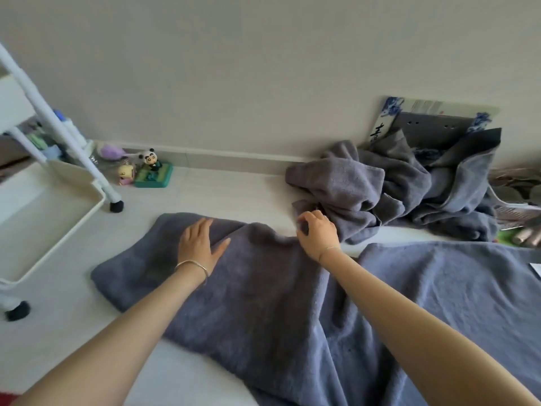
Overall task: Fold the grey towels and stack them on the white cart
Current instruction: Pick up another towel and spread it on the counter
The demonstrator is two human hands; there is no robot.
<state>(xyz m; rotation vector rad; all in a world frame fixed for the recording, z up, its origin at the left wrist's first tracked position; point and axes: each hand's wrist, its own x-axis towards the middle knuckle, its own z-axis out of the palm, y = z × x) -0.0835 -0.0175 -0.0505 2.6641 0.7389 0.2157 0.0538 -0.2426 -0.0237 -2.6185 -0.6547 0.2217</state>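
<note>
Grey towel [248, 288] lay spread under both hands; left hand [199, 244] pressed flat on it, fingers straight, while right hand [317, 234] pinched its far edge.

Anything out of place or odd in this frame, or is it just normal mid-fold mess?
Nothing damaged or spilled. The towel being folded lies flat but rumpled along its far edge, where the right hand pinches it; the left hand presses it flat. The unfolded towel pile is crumpled by the wall.
</note>
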